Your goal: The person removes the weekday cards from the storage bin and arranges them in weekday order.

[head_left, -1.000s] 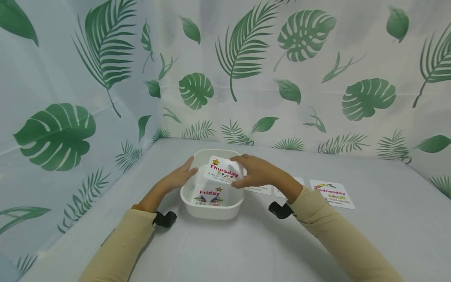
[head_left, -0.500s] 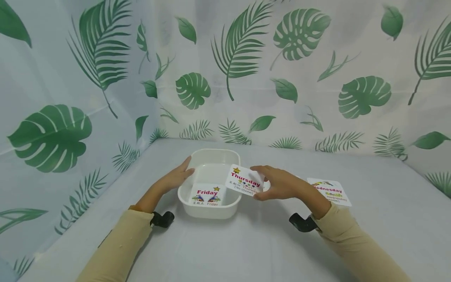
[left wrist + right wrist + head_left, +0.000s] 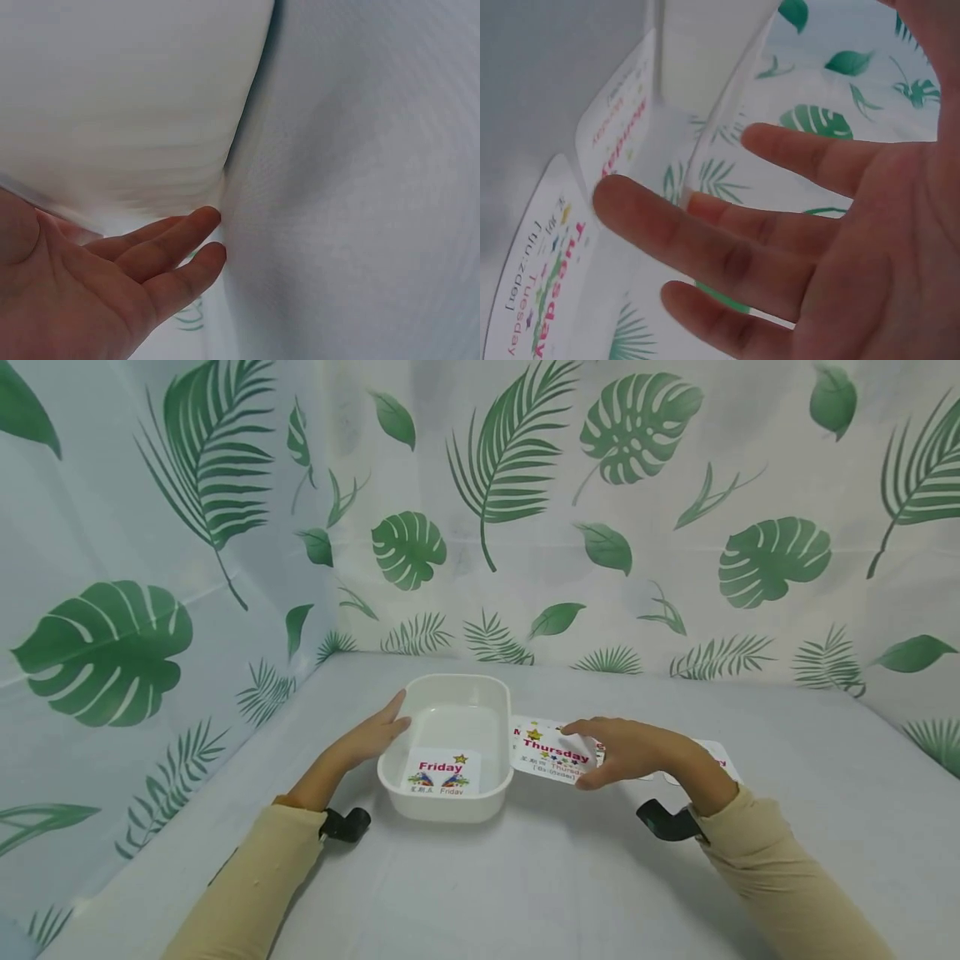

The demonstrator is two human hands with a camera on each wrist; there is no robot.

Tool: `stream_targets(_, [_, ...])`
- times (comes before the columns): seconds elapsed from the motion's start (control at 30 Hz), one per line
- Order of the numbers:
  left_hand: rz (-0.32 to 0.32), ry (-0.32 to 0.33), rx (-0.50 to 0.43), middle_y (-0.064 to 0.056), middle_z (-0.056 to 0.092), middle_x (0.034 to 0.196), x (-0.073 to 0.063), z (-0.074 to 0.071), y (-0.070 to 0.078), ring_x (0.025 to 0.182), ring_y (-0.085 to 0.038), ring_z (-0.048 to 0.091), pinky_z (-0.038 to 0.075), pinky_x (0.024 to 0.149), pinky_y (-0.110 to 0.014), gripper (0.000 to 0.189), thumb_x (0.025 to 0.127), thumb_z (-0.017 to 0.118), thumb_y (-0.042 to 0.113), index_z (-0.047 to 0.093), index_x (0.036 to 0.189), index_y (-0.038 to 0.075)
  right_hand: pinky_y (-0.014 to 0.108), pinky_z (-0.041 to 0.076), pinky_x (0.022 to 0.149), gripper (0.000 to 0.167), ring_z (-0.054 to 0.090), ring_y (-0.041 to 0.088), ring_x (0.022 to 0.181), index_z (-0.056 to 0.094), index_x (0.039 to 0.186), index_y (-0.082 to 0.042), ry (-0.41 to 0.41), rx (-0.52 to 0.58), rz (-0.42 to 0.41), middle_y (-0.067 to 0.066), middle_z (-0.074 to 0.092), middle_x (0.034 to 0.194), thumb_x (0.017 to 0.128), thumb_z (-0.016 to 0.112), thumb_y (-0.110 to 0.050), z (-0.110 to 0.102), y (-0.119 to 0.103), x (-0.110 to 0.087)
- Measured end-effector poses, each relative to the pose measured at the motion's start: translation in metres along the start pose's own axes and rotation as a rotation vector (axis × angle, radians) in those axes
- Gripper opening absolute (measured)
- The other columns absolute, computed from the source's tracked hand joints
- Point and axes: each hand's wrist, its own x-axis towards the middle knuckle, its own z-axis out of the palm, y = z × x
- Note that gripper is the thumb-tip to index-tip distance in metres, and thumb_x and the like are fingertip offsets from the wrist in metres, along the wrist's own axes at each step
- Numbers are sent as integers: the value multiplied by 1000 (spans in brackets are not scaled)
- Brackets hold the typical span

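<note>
In the head view my right hand [image 3: 633, 750] holds a white card printed "Thursday" [image 3: 551, 756] by its right side, between thumb and fingers. The card is tilted, just right of a white plastic basin [image 3: 450, 810]. My left hand [image 3: 367, 739] rests along the basin's left side, its fingers fairly straight; the left wrist view shows those fingers [image 3: 172, 251] by the basin's outer wall. Inside the basin, at the near end, lies a "Friday" card [image 3: 441, 772]. Behind the held card a "Monday" card [image 3: 619, 124] is mostly hidden in the head view.
On the white-covered table [image 3: 465, 893], a "Tuesday" card [image 3: 540, 277] lies beside the Monday card. Farther right is the Wednesday card [image 3: 720, 752], partly covered by my right forearm. Leaf-printed curtains [image 3: 525, 593] stand behind and at the left.
My right hand has carried the Thursday card rightward and slightly down, out from over the basin to beside it. The left hand stays at the basin, and the Friday card is still inside.
</note>
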Motion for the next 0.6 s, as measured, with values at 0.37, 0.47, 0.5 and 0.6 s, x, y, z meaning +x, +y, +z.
stream_targets(0.37, [3,2,4,-12,-7,154,0,0,1,141,-31,-4,2,114,-49,61,99,28,24,-7,146,6,52,41,95,65,46,31,119,49,130,-18,-75,-81,6,11,48,133,72,69,-40,14,-14,2])
stream_targets(0.47, [-1,5,4,-12,-7,154,1,0,1,141,-30,-3,2,114,-48,61,99,28,24,-7,146,7,51,41,95,65,47,30,118,49,128,-17,-83,-99,4,10,50,131,71,70,-39,18,-17,3])
stream_targets(0.5, [-2,5,3,-11,-7,154,1,0,0,141,-30,-3,2,114,-48,61,99,28,24,-7,146,7,51,41,95,65,47,31,119,50,128,-17,-89,-99,8,11,50,131,71,70,-39,19,-18,3])
stream_targets(0.6, [-4,4,3,-11,-7,154,1,0,0,141,-29,-3,2,114,-47,61,99,28,24,-8,146,8,49,40,96,64,48,29,117,50,127,-17,-108,-108,7,10,52,128,71,71,-39,23,-20,5])
